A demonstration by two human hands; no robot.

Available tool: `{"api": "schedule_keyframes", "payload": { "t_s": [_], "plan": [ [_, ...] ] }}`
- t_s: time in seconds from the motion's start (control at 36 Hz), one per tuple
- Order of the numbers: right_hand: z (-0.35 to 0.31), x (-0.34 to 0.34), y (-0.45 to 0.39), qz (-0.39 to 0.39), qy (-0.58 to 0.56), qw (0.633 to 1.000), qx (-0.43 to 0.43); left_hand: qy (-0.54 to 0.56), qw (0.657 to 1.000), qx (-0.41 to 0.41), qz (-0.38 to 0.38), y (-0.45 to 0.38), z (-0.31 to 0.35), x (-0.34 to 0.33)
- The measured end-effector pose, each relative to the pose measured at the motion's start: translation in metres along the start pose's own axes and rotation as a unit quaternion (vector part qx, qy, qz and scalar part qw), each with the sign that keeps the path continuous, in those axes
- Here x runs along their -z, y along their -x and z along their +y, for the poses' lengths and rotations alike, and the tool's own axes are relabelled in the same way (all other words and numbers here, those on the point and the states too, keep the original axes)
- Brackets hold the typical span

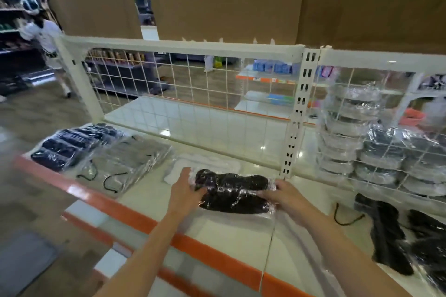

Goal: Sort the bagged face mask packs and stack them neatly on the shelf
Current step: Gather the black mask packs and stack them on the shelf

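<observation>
A clear bag of black face masks point(233, 191) lies on the white shelf point(222, 231), held at both ends. My left hand point(185, 189) grips its left end, thumb over the top. My right hand point(282, 196) grips its right end. Just behind it lies a pack of white masks point(205, 165). Further left sit a grey mask pack point(131, 160) and a dark navy pack point(74, 144).
A white wire grid panel point(193, 94) backs the shelf, with a slotted upright post point(295, 116). Behind the grid at right stand stacks of bagged masks point(376, 147). Loose black masks point(395, 231) lie at right. An orange strip point(135, 217) edges the shelf front. A person point(45, 38) stands far left.
</observation>
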State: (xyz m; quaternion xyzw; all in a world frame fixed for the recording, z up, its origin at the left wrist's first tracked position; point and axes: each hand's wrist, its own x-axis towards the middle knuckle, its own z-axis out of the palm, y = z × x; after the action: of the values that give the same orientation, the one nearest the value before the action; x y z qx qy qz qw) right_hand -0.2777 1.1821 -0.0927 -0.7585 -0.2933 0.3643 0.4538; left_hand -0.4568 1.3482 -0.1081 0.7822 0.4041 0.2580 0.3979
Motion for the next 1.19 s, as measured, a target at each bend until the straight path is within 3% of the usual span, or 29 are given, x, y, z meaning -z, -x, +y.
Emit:
{"api": "schedule_keyframes", "payload": {
  "t_s": [0.14,0.36,0.53,0.69,0.83,1.0,1.08,1.19],
  "plan": [
    [-0.034,-0.049,-0.024,-0.087,-0.034,0.996,0.007,-0.026,0.999,0.025,0.029,-0.012,-0.019,0.061],
    [-0.083,-0.150,-0.075,-0.171,0.091,0.980,0.049,-0.103,0.987,0.116,0.049,-0.027,-0.080,0.156],
    [-0.135,-0.253,-0.116,-0.144,0.144,0.973,0.109,-0.146,0.978,0.098,0.115,-0.071,-0.124,0.243],
    [-0.181,-0.351,-0.161,-0.097,0.136,0.980,0.111,-0.188,0.947,0.095,0.241,-0.134,-0.182,0.319],
    [-0.204,-0.420,-0.185,-0.099,0.079,0.988,0.090,-0.228,0.950,0.129,0.170,-0.155,-0.229,0.345],
    [-0.234,-0.476,-0.211,-0.118,0.041,0.989,0.080,-0.242,0.946,0.094,0.194,-0.176,-0.250,0.360],
    [-0.237,-0.496,-0.226,-0.100,0.079,0.990,0.058,-0.260,0.952,0.075,0.144,-0.185,-0.264,0.360],
    [-0.238,-0.512,-0.242,-0.109,0.231,0.964,0.070,-0.278,0.954,0.098,0.063,-0.194,-0.280,0.356]
  ]
}}
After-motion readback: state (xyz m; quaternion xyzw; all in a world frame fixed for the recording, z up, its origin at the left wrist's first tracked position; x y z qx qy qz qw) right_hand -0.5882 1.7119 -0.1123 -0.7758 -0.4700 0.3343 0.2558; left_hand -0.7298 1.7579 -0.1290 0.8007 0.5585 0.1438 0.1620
